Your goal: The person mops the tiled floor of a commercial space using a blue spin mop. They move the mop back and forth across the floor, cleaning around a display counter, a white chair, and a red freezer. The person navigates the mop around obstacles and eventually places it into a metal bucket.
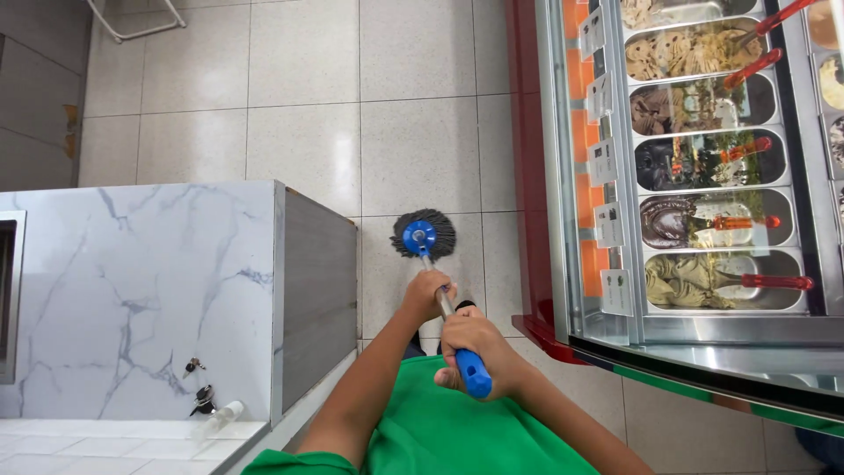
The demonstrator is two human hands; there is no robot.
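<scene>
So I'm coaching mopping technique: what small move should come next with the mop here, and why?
Probably draw the mop head back along the tile toward the feet. The left hand grips the metal shaft low and the right hand holds the blue grip, with the head out ahead between the marble counter and the display case, so a straight pull fits that lane.
</scene>
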